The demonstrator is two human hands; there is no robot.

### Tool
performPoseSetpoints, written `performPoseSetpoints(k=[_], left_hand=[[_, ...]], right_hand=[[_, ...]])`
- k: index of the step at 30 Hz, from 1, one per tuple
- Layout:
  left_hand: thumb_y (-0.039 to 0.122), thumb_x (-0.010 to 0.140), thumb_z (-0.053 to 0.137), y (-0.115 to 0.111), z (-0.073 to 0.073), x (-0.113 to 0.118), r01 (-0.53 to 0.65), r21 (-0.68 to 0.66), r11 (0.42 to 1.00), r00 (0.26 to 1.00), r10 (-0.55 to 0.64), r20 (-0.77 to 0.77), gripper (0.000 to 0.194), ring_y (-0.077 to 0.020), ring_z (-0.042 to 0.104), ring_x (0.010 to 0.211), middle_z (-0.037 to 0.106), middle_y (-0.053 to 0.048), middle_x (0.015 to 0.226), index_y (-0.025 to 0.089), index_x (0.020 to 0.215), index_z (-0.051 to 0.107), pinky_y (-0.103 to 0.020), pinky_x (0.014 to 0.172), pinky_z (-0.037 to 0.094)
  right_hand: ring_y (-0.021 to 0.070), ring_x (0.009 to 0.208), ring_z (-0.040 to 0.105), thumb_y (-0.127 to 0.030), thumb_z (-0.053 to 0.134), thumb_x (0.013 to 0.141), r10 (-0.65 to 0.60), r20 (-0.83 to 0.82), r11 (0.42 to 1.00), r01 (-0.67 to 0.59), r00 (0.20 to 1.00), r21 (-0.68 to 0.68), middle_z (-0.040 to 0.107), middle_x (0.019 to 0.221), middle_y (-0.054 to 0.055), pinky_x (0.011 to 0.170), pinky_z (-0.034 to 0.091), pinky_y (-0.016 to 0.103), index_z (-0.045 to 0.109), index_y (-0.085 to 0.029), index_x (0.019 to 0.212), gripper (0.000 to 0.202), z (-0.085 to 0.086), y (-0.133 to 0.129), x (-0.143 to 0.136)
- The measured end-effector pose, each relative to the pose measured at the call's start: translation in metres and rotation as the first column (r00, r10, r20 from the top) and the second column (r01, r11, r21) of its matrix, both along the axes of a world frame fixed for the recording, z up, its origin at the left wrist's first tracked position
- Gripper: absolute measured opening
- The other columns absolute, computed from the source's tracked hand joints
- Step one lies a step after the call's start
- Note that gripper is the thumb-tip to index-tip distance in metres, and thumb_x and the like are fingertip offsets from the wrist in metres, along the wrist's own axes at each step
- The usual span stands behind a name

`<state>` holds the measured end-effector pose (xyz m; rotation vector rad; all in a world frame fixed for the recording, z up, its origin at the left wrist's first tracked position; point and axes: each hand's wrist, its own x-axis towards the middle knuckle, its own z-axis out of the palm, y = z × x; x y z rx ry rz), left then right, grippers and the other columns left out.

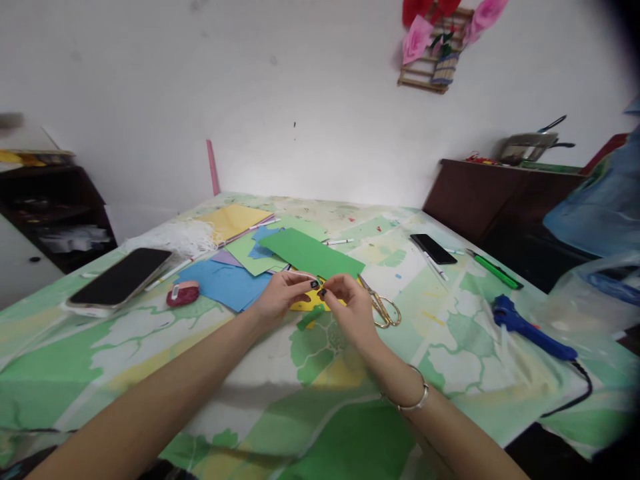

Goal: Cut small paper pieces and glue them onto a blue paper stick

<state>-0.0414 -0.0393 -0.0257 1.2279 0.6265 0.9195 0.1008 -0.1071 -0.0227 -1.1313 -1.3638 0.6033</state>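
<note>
My left hand (pixel 280 297) and my right hand (pixel 351 308) meet above the middle of the table, thumbs and fingers pinched together. Between the fingertips is something small and partly hidden, with a thin pale strip by the left fingers; its kind I cannot make out. Just behind the hands lies a green sheet of paper (pixel 313 252). Yellow paper (pixel 303 307) shows under them, with a small green paper piece (pixel 311 317) in front. Gold-handled scissors (pixel 385 311) rest to the right of my right hand.
Blue paper (pixel 225 283) and yellow sheets (pixel 235 221) lie left, near a large phone (pixel 120 277) and a dark red object (pixel 183 293). On the right are a second phone (pixel 433 249), a green cutter (pixel 495 269) and a blue glue gun (pixel 533 330) with its cord.
</note>
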Motion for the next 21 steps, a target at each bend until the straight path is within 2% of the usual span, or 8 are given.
performPoseSetpoints(k=[6,11,15,21], left_hand=[[0.03,0.062,0.076,-0.0002,-0.0013,0.0004,-0.015,0.032,0.999,0.999,0.017,-0.049,0.021,-0.0104,0.055,0.063,0.067,-0.006,0.075,0.014,0.076,0.073,-0.021,0.059,0.043],[0.031,0.061,0.076,-0.0013,-0.0001,0.0008,-0.021,0.04,0.999,0.997,0.024,-0.07,0.025,-0.0119,0.055,0.063,0.066,-0.007,0.073,0.012,0.076,0.073,-0.022,0.059,0.044],[0.031,0.061,0.076,-0.0014,-0.0001,0.0003,0.004,0.044,0.999,0.998,-0.001,-0.059,0.023,-0.0114,0.056,0.062,0.066,-0.006,0.071,0.014,0.076,0.073,-0.022,0.059,0.044],[0.03,0.062,0.075,-0.0025,0.0018,0.0003,0.015,0.056,0.998,0.998,-0.012,-0.062,0.021,-0.0112,0.055,0.061,0.066,-0.006,0.07,0.014,0.076,0.073,-0.022,0.058,0.043]], right_hand=[[0.0133,0.066,0.059,-0.014,0.053,0.076,-0.062,0.139,0.997,0.053,0.988,0.064,0.063,0.07,-0.001,0.064,0.045,0.024,0.058,-0.018,0.083,0.01,0.0021,-0.0058,0.0026],[0.0131,0.068,0.062,-0.011,0.05,0.076,-0.062,0.209,0.993,0.038,0.976,0.115,0.066,0.072,-0.001,0.067,0.045,0.023,0.063,-0.019,0.085,0.018,0.0033,-0.007,0.0039],[0.014,0.069,0.063,-0.012,0.05,0.076,-0.018,0.183,0.997,0.005,0.983,0.072,0.067,0.074,0.0,0.066,0.046,0.024,0.063,-0.02,0.088,0.019,0.0029,-0.0069,0.0045],[0.0145,0.068,0.063,-0.016,0.051,0.077,0.055,0.059,0.998,-0.055,0.997,-0.007,0.068,0.078,0.002,0.065,0.049,0.026,0.062,-0.02,0.09,0.018,-0.0014,-0.0043,0.0061]])
